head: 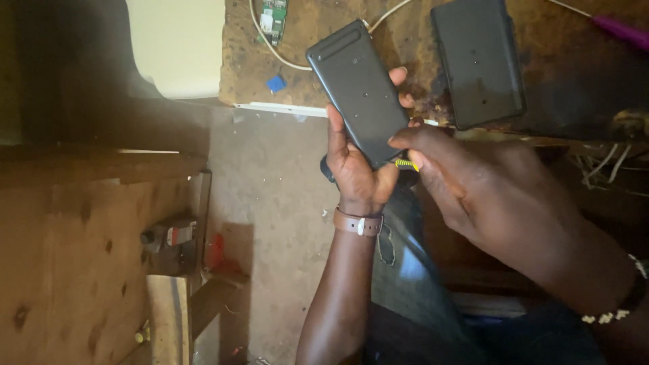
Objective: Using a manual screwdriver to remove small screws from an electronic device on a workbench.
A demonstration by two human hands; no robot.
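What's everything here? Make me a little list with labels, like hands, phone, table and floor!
left hand: grips a dark phone, back side up, tilted
right hand: pinches a small yellow-handled tool at the phone's lower edge
left wrist: brown strap
worktable: worn wood, with a second dark flat device, a green circuit board, a white cable, a purple-handled tool
floor: small bottle

Worn, stained wooden workbench (pixel 581 61) beyond hands, surface scarred dark brown. Pale cream panel (pixel 179 44) up-left of hands, brightly lit. Grey concrete floor (pixel 270 203) below and left of hands, dusty. Plywood board (pixel 74 263) with knots far left, dim. Wooden beam (pixel 169 318) lower left, small bottle (pixel 169 236) resting by it. Light uneven, corners shadowed.
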